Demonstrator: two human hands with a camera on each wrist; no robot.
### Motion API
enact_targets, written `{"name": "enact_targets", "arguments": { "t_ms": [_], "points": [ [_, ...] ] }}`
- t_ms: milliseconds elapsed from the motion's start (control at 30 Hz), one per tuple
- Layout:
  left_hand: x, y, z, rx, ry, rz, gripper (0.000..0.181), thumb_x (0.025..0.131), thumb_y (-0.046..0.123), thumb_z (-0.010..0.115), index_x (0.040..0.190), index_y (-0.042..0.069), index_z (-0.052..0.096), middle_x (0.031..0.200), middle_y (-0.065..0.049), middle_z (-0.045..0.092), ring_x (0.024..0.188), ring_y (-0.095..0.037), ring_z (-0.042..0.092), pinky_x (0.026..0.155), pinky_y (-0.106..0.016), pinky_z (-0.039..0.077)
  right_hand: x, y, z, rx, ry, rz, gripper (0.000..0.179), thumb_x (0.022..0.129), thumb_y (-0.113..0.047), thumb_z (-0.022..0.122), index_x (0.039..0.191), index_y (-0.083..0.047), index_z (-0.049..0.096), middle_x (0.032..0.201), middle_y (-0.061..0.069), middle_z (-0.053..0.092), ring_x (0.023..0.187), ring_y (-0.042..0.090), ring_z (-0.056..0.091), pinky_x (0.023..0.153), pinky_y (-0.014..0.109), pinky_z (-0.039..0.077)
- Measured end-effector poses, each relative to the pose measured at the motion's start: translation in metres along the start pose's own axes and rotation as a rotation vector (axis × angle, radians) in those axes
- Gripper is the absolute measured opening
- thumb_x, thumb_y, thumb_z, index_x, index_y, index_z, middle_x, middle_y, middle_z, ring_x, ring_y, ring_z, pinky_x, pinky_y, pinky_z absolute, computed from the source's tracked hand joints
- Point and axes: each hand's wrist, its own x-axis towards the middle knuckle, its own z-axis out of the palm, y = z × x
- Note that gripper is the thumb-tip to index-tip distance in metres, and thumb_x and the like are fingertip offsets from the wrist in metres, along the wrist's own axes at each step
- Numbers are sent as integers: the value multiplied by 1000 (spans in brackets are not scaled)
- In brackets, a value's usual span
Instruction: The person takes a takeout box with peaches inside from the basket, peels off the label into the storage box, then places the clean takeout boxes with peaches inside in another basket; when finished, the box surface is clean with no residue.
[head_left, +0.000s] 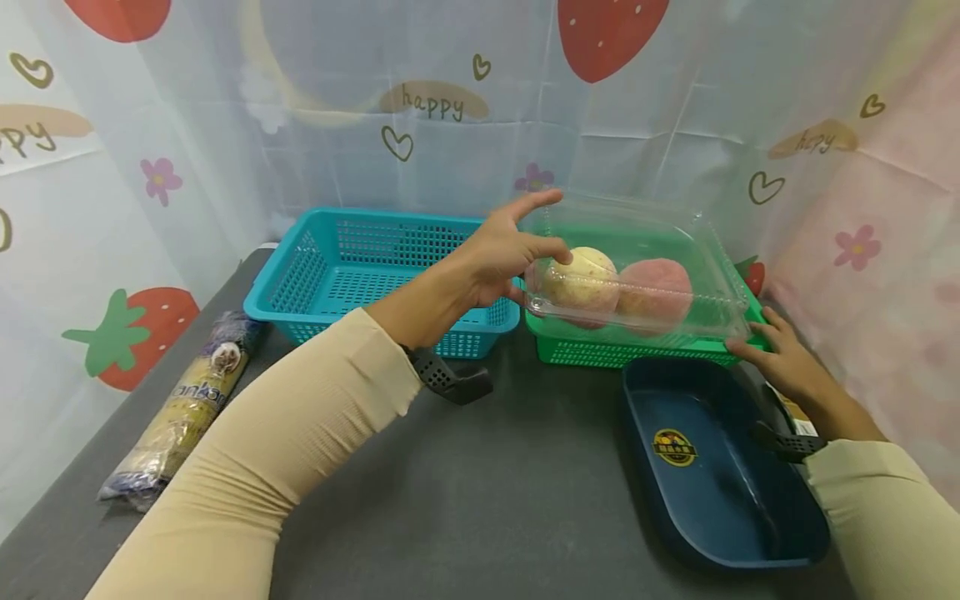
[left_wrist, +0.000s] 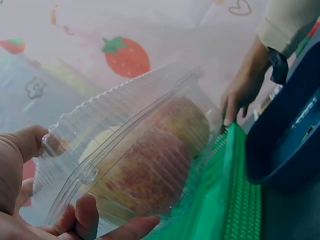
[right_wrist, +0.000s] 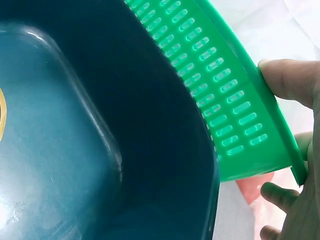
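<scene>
My left hand (head_left: 498, 254) grips the left end of a clear plastic clamshell box (head_left: 705, 287), its thumb and fingers on either side of that edge in the left wrist view. Inside the box are a yellow-and-pink round fruit (head_left: 588, 279) and a pinker one (head_left: 654, 292), both peach-like. The box sits tilted over a green slotted basket (head_left: 585, 354), overlapping its opening. At the basket's right front corner my right hand (head_left: 787, 367) holds the rim. The right wrist view shows its thumb (right_wrist: 290, 80) on the green rim, with other fingers beyond it.
A blue slotted basket (head_left: 300, 312) stands left of the green one. A dark blue tub (head_left: 720, 508) is close in front of the green basket, beneath the right forearm. A bag of noodles (head_left: 191, 400) lies along the left table edge. A printed curtain (head_left: 322, 158) hangs behind.
</scene>
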Motion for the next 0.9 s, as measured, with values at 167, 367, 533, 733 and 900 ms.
{"name": "enact_targets", "arguments": {
  "t_ms": [167, 367, 533, 733, 900],
  "points": [
    [21, -12, 14, -1, 11, -6, 75, 82, 1, 71, 139, 43, 47, 154, -2, 20, 55, -22, 39, 55, -55, 54, -1, -1, 1, 24, 3, 3, 78, 101, -37, 44, 140, 23, 14, 153, 29, -18, 136, 54, -12, 100, 73, 6],
    [38, -26, 27, 40, 20, -11, 77, 83, 1, 70, 141, 43, 42, 153, -9, 24, 43, -18, 27, 52, -51, 54, 2, -2, 3, 7, 3, -8, 79, 100, -38, 45, 140, 23, 16, 152, 30, -17, 136, 54, -11, 101, 72, 5],
    [52, -34, 38, 21, 38, -3, 77, 84, 2, 70, 142, 43, 41, 147, -15, 31, 43, -18, 28, 50, -50, 54, 4, 1, 3, 6, 13, -13, 77, 98, -36, 48, 139, 23, 20, 152, 30, -16, 136, 54, -10, 101, 72, 5],
    [68, -44, 51, 17, 69, 3, 80, 83, 3, 70, 145, 43, 39, 137, -17, 41, 41, -16, 28, 46, -45, 53, 2, 1, 2, 12, 27, -17, 76, 98, -35, 49, 138, 23, 22, 153, 31, -15, 136, 55, -9, 100, 73, 7],
    [81, -56, 60, 22, 110, 7, 79, 81, 2, 71, 141, 45, 43, 139, -13, 41, 43, -17, 29, 45, -45, 52, 0, -1, 2, 22, 32, -15, 76, 98, -36, 50, 138, 23, 23, 153, 30, -15, 136, 54, -9, 101, 72, 6]
  ]
}}
